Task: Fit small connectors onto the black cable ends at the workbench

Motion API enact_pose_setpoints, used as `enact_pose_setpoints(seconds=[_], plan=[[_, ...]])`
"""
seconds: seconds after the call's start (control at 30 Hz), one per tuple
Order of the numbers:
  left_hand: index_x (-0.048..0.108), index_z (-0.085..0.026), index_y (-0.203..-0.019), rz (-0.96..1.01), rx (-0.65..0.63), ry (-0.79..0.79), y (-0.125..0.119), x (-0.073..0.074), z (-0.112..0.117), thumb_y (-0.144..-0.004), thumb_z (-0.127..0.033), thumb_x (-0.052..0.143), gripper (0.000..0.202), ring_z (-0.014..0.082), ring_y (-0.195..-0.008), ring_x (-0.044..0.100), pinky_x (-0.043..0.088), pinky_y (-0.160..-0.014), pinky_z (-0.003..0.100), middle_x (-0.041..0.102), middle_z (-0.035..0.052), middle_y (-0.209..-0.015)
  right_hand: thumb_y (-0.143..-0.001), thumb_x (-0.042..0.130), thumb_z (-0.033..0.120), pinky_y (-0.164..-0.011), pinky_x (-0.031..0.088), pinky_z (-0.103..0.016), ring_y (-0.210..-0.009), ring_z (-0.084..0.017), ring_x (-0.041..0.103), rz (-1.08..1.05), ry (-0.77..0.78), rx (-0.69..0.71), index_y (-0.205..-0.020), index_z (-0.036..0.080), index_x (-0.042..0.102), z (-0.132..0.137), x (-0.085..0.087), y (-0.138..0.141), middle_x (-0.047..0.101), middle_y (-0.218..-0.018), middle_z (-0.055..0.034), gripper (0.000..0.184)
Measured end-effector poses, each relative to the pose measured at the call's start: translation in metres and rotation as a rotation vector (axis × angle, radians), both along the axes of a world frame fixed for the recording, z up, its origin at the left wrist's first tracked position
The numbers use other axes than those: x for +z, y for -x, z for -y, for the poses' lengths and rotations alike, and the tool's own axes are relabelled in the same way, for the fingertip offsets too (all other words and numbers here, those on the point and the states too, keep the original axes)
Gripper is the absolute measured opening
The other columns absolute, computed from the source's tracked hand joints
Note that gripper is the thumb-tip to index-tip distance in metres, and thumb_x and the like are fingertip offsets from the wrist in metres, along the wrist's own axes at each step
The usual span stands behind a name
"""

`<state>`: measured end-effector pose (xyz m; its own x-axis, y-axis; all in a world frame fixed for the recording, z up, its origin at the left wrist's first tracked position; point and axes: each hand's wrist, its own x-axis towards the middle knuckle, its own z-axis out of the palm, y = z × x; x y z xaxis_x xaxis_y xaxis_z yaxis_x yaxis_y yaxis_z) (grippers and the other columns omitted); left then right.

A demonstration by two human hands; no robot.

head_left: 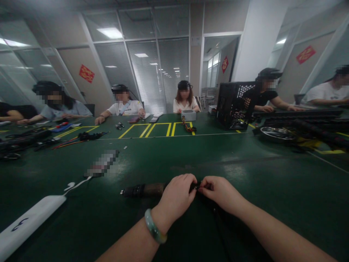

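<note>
A dark cylindrical tool (pixel 152 189) lies across the green table, with a brownish middle band and a small metal tip at its left end. My left hand (pixel 177 194), a green bangle (pixel 155 226) on its wrist, is closed over the tool's right end. Close beside it, my right hand (pixel 215 191) pinches with thumb and forefinger at a small dark part, too small to name. A thin black cord (pixel 218 222) runs from below the hands toward the near table edge. The fingers hide where tool and small part meet.
On the left, a white power bank (pixel 32 222) marked 3 is wired to a blurred device (pixel 103 163). Cables (pixel 81 137) lie farther back. A black computer case (pixel 236 105) and a wheel-like part (pixel 276 133) stand right. Several people sit across the table (pixel 147 154).
</note>
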<state>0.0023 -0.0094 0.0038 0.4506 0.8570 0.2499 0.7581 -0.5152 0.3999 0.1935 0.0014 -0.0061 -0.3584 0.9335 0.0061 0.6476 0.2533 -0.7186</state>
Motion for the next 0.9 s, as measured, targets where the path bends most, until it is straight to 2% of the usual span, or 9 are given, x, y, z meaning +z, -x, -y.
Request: enact_pose_setpoints(seconds=[0.2, 0.37, 0.67, 0.8, 0.9], plan=[[0.056, -0.021, -0.089, -0.019, -0.011, 0.008, -0.0005, -0.0007, -0.0010, -0.083, -0.019, 0.056, 0.006, 0.0191, -0.092, 0.056, 0.043, -0.085, 0.034, 0.061, 0.0012, -0.097, -0.082, 0.057, 0.030, -0.054, 0.037, -0.021, -0.064, -0.013, 0.060, 0.008, -0.004, 0.005, -0.081, 0.021, 0.067, -0.0016, -0.0023, -0.0002, 0.067, -0.074, 0.0013, 0.013], [0.056, -0.022, -0.093, 0.002, 0.003, 0.011, -0.0002, -0.0014, -0.0013, -0.083, -0.021, 0.057, 0.010, 0.0188, -0.089, 0.056, 0.044, -0.082, 0.034, 0.061, 0.0007, -0.096, -0.082, 0.058, 0.030, -0.054, 0.037, -0.021, -0.062, -0.013, 0.059, 0.007, -0.007, -0.002, -0.081, 0.021, 0.068, -0.0019, -0.0021, -0.0013, 0.067, -0.072, 0.0015, 0.013], [0.057, -0.022, -0.092, -0.022, -0.036, -0.024, -0.0008, -0.0014, -0.0006, -0.083, -0.017, 0.054, 0.011, 0.0187, -0.095, 0.056, 0.042, -0.087, 0.034, 0.062, 0.0005, -0.100, -0.081, 0.059, 0.029, -0.055, 0.038, -0.021, -0.063, -0.013, 0.060, 0.005, -0.009, -0.002, -0.081, 0.021, 0.068, -0.0017, -0.0017, -0.0017, 0.068, -0.073, 0.0012, 0.012], [0.055, -0.024, -0.100, -0.021, 0.005, -0.014, -0.0011, 0.0000, 0.0001, -0.083, -0.020, 0.056, 0.017, 0.0177, -0.093, 0.057, 0.043, -0.084, 0.033, 0.061, -0.0002, -0.099, -0.082, 0.059, 0.030, -0.054, 0.037, -0.021, -0.063, -0.013, 0.059, 0.007, -0.023, -0.010, -0.080, 0.021, 0.067, -0.0023, -0.0024, -0.0034, 0.067, -0.073, 0.0013, 0.012], [0.055, -0.023, -0.095, -0.027, 0.023, -0.011, -0.0014, 0.0009, 0.0012, -0.083, -0.021, 0.058, 0.013, 0.0176, -0.093, 0.057, 0.044, -0.084, 0.033, 0.061, -0.0006, -0.099, -0.081, 0.058, 0.030, -0.054, 0.037, -0.021, -0.063, -0.013, 0.059, 0.001, -0.017, -0.011, -0.081, 0.022, 0.067, -0.0023, -0.0033, -0.0031, 0.067, -0.073, 0.0013, 0.012]])
